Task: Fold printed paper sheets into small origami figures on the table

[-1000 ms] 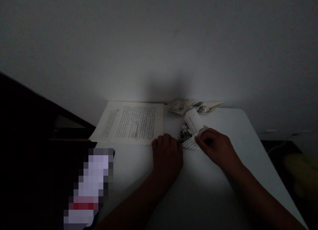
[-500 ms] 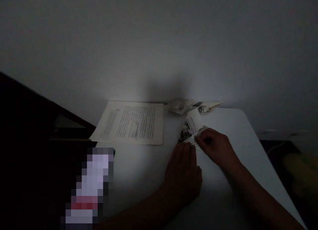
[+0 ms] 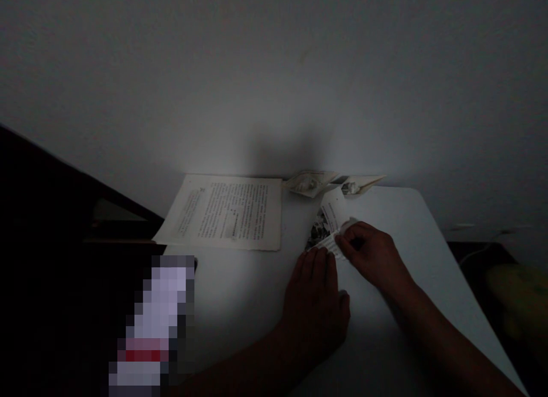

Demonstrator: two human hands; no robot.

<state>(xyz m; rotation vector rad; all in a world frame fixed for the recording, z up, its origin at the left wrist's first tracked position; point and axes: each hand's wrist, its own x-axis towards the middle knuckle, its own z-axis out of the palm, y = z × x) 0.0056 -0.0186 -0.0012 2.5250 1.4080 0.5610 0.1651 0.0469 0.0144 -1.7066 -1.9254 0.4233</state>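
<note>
A folded piece of printed paper (image 3: 327,223), with a dark picture and some text, lies on the white table (image 3: 240,294). My left hand (image 3: 317,294) rests palm down, its outstretched fingertips on the paper's near edge. At the paper's right side, my right hand (image 3: 370,251) is closed, pinching the edge between thumb and fingers. The fingers cover part of that edge. Just behind stand two folded paper pieces, one on the left (image 3: 310,183) and a smaller one on the right (image 3: 362,184), each opened into a pocket shape.
Flat printed sheets (image 3: 231,214) lie at the table's back left. A pixelated pale object with a red band (image 3: 158,311) is at the left edge. The grey wall (image 3: 274,83) rises directly behind the table. Something yellowish (image 3: 518,294) is at right, with a cable nearby.
Almost nothing differs. My left hand's fingertips have shifted down very slightly, and my right hand still pinches the paper in the same place.
</note>
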